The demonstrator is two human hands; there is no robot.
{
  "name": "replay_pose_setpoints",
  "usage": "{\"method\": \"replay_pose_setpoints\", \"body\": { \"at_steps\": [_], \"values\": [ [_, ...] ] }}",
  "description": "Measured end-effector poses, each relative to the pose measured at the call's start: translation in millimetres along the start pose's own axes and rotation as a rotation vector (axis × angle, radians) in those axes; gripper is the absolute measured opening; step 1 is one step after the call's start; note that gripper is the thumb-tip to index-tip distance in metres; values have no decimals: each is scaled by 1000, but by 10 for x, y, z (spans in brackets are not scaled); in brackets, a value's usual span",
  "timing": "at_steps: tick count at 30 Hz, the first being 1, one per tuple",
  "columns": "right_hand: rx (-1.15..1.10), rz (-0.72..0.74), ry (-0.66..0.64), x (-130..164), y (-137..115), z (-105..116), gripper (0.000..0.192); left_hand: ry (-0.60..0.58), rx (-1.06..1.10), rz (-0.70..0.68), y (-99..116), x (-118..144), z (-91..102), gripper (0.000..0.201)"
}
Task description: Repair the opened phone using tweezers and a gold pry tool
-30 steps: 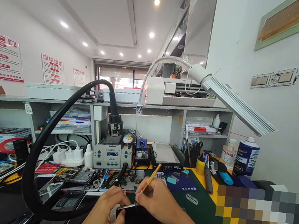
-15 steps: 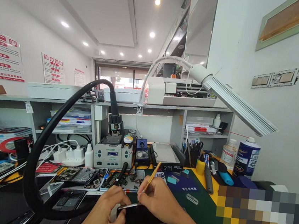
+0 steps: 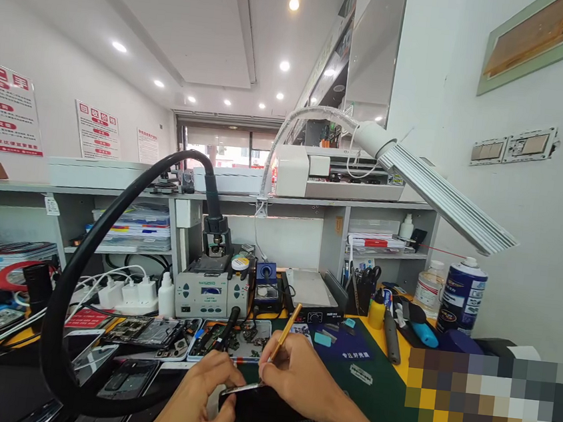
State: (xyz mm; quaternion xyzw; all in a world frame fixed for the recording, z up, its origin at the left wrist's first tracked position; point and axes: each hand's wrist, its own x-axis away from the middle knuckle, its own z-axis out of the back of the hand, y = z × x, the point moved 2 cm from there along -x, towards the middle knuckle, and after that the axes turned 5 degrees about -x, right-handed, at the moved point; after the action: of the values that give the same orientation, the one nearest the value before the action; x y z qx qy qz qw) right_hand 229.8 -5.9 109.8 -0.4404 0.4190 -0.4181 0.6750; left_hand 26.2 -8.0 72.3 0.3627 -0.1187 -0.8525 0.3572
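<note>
A dark phone [image 3: 260,411] with a pale metal edge is tilted up on the work mat, low in the middle of the view. My left hand [image 3: 202,394] is closed on its left end, thumb and fingers pinching the edge. In my right hand [image 3: 294,377] a slim golden-yellow pen-like tool [image 3: 292,324] is gripped close to its lower end, slanting up to the right. Its tip is hidden behind the fingers, right at the phone's upper edge. The lower part of the phone merges with dark things beneath it, so its outline is unclear.
A thick black hose [image 3: 59,295] loops along the left. Behind my hands are a tray of small parts [image 3: 252,339] and a soldering station [image 3: 209,295]. A razor blade [image 3: 361,374] lies on the green mat [image 3: 381,409]; a spray can [image 3: 462,297] stands right. A lamp [image 3: 449,192] hangs overhead.
The whole view has shifted very slightly. Both hands keep the same grip, and the phone and the yellow tool look almost unmoved.
</note>
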Motion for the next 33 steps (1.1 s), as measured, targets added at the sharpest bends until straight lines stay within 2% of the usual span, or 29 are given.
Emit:
{"method": "replay_pose_setpoints", "body": {
  "at_steps": [15,33],
  "values": [
    [9,15,-38,-12,0,49,6,15,4,-4,2,0,-2,17],
    [38,1,-26,1,-37,52,5,8,12,-18,-40,19,-28,19]
  ]
}}
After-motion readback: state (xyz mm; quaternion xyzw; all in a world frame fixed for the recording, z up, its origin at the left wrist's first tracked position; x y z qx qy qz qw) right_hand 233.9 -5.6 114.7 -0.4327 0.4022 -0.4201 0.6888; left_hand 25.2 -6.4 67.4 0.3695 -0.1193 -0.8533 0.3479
